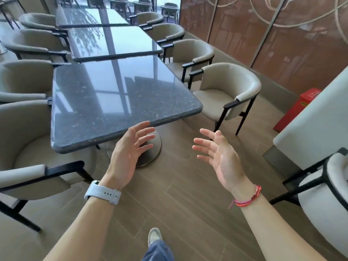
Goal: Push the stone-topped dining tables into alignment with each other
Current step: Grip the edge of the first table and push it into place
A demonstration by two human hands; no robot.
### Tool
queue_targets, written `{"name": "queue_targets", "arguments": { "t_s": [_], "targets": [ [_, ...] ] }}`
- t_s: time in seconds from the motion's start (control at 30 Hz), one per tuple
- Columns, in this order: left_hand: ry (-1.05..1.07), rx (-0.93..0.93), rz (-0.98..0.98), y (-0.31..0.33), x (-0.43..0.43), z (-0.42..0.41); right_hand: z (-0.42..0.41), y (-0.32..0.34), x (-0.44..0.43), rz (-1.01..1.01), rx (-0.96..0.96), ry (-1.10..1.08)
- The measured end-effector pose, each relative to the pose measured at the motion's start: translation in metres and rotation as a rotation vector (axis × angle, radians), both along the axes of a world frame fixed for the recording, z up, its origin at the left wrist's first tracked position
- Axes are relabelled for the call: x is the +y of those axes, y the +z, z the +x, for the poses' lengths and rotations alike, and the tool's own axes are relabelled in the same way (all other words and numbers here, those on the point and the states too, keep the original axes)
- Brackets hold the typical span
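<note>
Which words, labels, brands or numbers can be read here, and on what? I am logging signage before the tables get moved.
No text in this view can be read.
Red box on the floor by the rust-brown wall panels: pale markings on its top and a yellowish label on its side, both too small and blurred to read.
White wristband on the left wrist: no visible brand or digits.
Dark speckled stone table tops: only reflections, no lettering.

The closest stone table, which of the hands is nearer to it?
Left. The left hand is open with its fingertips right at the near edge of the closest stone table; the right hand is open too, off past its corner over the floor.
</note>
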State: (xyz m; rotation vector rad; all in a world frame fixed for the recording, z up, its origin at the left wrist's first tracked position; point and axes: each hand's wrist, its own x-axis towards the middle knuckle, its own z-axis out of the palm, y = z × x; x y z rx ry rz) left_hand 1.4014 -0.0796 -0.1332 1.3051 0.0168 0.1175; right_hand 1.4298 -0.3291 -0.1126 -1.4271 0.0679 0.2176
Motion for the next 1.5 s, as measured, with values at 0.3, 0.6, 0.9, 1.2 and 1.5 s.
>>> {"name": "queue_targets", "arguments": {
  "t_s": [0.3,0.6,0.9,1.2,1.5],
  "targets": [
    [0.007,0.059,-0.046,-0.032,0.033,0.136,0.128,-0.024,0.038,-0.077,0.075,-0.01],
    [0.03,0.133,-0.047,-0.046,0.043,0.205,0.214,-0.042,0.056,-0.09,0.124,0.022],
    [0.175,0.183,-0.005,-0.053,0.017,0.239,0.288,-0.056,0.038,-0.024,0.145,0.167],
    [0.315,0.245,0.168,-0.07,-0.019,0.272,0.356,-0.073,0.011,-0.079,0.137,0.308],
    [0.362,0.321,0.494,-0.112,-0.005,0.308,0.394,-0.11,0.027,-0.258,0.06,0.381]
  ]
}}
